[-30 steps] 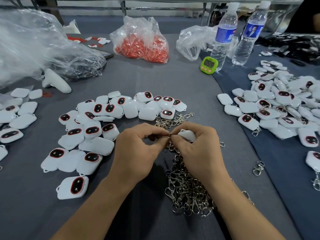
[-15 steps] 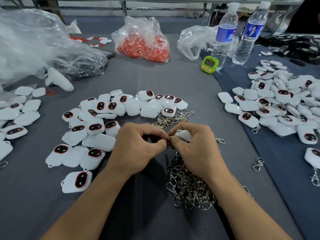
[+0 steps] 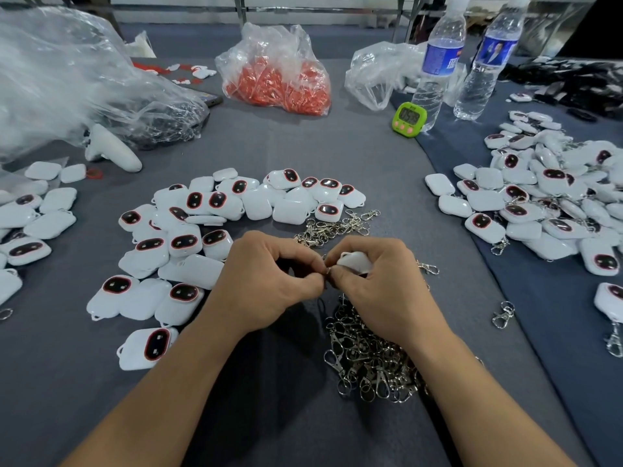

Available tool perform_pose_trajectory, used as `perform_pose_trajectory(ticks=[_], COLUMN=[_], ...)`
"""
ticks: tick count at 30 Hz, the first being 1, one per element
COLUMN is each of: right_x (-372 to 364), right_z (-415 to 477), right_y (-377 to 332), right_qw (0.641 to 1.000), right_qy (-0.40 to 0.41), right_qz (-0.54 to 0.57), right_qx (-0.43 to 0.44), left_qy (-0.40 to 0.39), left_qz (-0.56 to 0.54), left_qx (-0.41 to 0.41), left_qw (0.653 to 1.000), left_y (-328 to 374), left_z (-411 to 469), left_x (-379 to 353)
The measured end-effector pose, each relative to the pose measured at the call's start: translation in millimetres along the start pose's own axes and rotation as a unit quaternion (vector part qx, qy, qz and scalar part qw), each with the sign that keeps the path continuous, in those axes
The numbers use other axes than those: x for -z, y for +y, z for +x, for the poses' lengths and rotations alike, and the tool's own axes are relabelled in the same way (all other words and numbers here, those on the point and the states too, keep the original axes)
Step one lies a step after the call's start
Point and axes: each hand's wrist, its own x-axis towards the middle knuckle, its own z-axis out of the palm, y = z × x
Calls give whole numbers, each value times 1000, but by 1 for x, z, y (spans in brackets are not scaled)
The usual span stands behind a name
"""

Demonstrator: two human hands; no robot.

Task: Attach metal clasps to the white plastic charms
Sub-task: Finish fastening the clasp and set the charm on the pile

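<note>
Smooth glossy white plastic charm (image 3: 354, 260) pinched in fingers (image 3: 349, 278); shiny silver metal clasps (image 3: 371, 362) heaped just below them; matt grey cloth (image 3: 269, 146) spread beyond.

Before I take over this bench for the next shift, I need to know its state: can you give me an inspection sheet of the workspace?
Surface: grey cloth table, darker blue cloth on the right.
Job's things: loose charms in the middle, clasp pile at near centre, clasped charms heaped on the right.
Clutter: bag of red parts, water bottles, green timer, white controller, clear plastic bags.
Hands: left hand pinches a small ring against the charm that the right hand grips.
Cables: nothing seen.
Surroundings: metal table legs behind; dark heap far right.
</note>
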Motion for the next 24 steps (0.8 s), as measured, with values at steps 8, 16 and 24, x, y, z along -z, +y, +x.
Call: perform_pose_trajectory(ticks=[8, 16, 24], right_x=[-1, 29, -16], right_z=[-3, -57, -57], right_y=[-6, -24, -1], right_qw=[1000, 983, 956], right_qy=[23, -62, 14], right_qz=[-19, -170, -257], right_qx=[0, -4, 141], left_qy=[60, 138, 69], left_qz=[9, 173, 317], left_qx=[12, 1, -43], left_qw=[998, 975, 945], left_y=[-2, 4, 3], left_z=[-2, -22, -45], left_x=[2, 17, 10])
